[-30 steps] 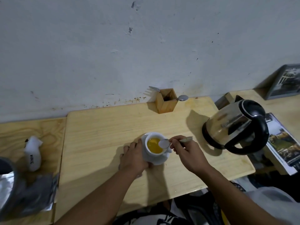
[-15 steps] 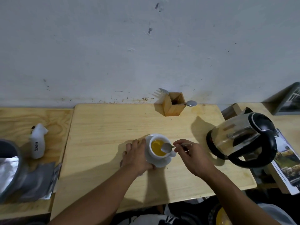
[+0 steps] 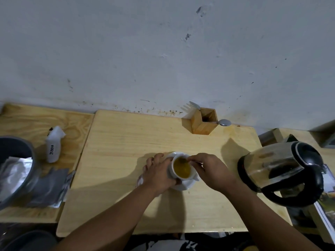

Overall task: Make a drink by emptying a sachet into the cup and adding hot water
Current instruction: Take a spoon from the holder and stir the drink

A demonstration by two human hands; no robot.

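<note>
A white cup [image 3: 174, 173] full of yellow-orange drink stands on a white saucer [image 3: 184, 185] in the middle of the light wooden table [image 3: 126, 142]. My left hand [image 3: 157, 174] wraps the cup's left side. My right hand [image 3: 212, 171] pinches a metal spoon [image 3: 184, 160] whose bowl dips into the drink at the cup's far rim. The steel and black kettle [image 3: 282, 171] stands to the right of my right hand, handle toward me. A crumpled white sachet [image 3: 54, 144] lies on the left side table.
A wooden cutlery holder [image 3: 203, 123] with a fork and a spoon stands against the wall at the table's back. A grey bin [image 3: 16, 165] and silver foil wrappers [image 3: 52, 189] sit at the far left. Magazines [image 3: 326, 211] lie beside the kettle at the right edge.
The spoon went from above the cup's right rim down into the drink. My left hand closed further around the cup. The camera tilted, shifting the view.
</note>
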